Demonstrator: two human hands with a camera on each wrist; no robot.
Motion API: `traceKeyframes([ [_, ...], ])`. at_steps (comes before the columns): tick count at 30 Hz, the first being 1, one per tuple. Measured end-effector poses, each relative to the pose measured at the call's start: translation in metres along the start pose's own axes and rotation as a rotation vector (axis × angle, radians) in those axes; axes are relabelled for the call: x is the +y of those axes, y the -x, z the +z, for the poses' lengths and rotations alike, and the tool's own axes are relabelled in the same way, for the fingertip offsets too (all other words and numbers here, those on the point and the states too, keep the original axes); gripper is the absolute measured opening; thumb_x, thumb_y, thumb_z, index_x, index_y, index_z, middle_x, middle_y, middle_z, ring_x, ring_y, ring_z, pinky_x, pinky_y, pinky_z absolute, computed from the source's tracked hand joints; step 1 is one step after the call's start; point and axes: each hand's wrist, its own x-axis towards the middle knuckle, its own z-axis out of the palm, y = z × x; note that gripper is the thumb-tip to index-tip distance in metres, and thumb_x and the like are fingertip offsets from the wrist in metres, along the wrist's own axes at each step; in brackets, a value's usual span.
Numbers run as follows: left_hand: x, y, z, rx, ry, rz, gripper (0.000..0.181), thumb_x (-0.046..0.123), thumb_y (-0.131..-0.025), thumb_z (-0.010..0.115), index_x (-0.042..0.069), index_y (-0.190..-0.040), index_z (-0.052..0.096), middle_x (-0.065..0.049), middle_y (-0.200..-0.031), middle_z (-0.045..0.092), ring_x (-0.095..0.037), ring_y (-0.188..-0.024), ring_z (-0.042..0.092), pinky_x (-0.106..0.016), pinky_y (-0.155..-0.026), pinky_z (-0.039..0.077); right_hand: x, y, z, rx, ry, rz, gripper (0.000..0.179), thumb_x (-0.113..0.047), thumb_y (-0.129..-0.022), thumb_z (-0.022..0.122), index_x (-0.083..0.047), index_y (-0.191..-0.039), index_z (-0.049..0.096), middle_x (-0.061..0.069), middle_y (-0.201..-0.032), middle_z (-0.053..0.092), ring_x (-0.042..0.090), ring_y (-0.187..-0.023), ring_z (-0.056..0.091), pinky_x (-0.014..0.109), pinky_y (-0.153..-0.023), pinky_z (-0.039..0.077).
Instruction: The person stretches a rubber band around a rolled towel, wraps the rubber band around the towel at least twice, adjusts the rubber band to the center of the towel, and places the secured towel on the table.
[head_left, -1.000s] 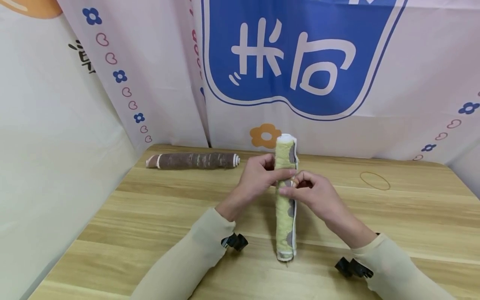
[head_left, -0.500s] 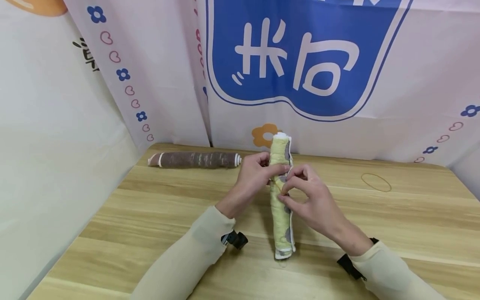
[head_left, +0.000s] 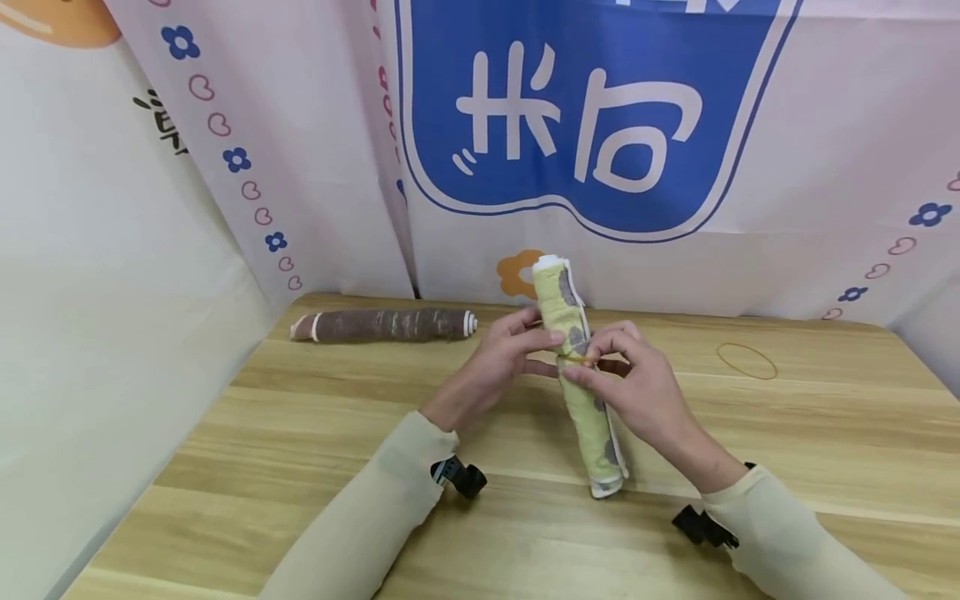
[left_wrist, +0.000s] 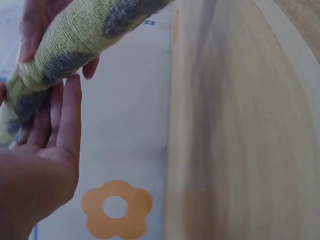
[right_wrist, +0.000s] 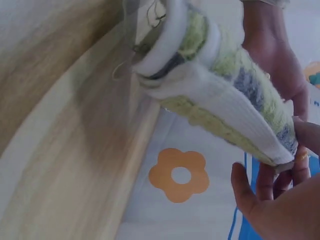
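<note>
A rolled towel [head_left: 585, 425], yellow-green with grey patches and white edging, is held at a tilt above the table in the head view. My left hand [head_left: 491, 358] grips it from the left, thumb on the front and fingers behind. Around its middle runs a thin yellowish rubber band [head_left: 573, 359], which cinches the cloth slightly. My right hand [head_left: 641, 379] pinches that band at the towel's right side. In the right wrist view, the towel's near end [right_wrist: 170, 45] shows its white-edged layers and loose threads.
A brown rolled towel [head_left: 386, 325] lies at the back left of the wooden table [head_left: 300, 483]. Another rubber band [head_left: 747, 361] lies flat at the right. A printed cloth backdrop [head_left: 330, 217] hangs right behind the table's far edge.
The yellow-green towel has tilted, its lower end swinging right and lifting slightly. My right hand drew the band across the towel's front, then back to the right side. My left hand keeps its hold.
</note>
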Motion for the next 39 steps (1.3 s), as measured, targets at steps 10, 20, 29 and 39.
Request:
traceKeyframes([
  [10,-0.003,0.001,0.004,0.175,-0.042,0.031,0.038,0.013,-0.092,0.083,-0.001,-0.125,0.070,-0.011,-0.110,0.071,-0.019,-0.095,0.069,-0.036,-0.081,0.062,-0.002,-0.002,0.000,-0.074,-0.008,0.084,0.021,-0.011,-0.093,0.084,0.000,-0.100,0.067,0.013,-0.119,0.058,0.025,-0.112,0.060,0.033,-0.093,0.058],
  [20,0.002,0.007,0.015,0.314,-0.218,0.109,0.023,0.015,-0.087,0.088,0.004,-0.102,0.074,-0.002,-0.086,0.067,-0.012,-0.075,0.058,-0.024,-0.063,0.053,-0.005,0.003,0.005,-0.097,0.095,-0.034,0.020,-0.008,-0.090,0.086,-0.007,-0.097,0.068,0.011,-0.112,0.055,0.026,-0.110,0.057,0.050,-0.097,0.058],
  [29,0.006,0.005,0.015,0.356,-0.284,0.087,0.023,0.021,-0.087,0.089,0.009,-0.100,0.075,-0.003,-0.090,0.067,-0.014,-0.080,0.060,-0.027,-0.066,0.056,-0.002,0.005,0.007,-0.109,0.175,-0.174,0.019,0.000,-0.089,0.084,-0.013,-0.091,0.071,0.008,-0.110,0.055,0.024,-0.103,0.060,0.047,-0.095,0.058],
  [39,-0.013,-0.003,-0.003,0.067,0.033,0.009,0.044,0.023,-0.102,0.066,-0.006,-0.135,0.065,-0.004,-0.108,0.071,-0.017,-0.096,0.067,-0.034,-0.081,0.060,0.007,-0.001,-0.002,-0.087,-0.184,0.077,0.017,-0.005,-0.096,0.079,0.002,-0.102,0.064,0.005,-0.099,0.069,0.017,-0.097,0.064,0.029,-0.083,0.058],
])
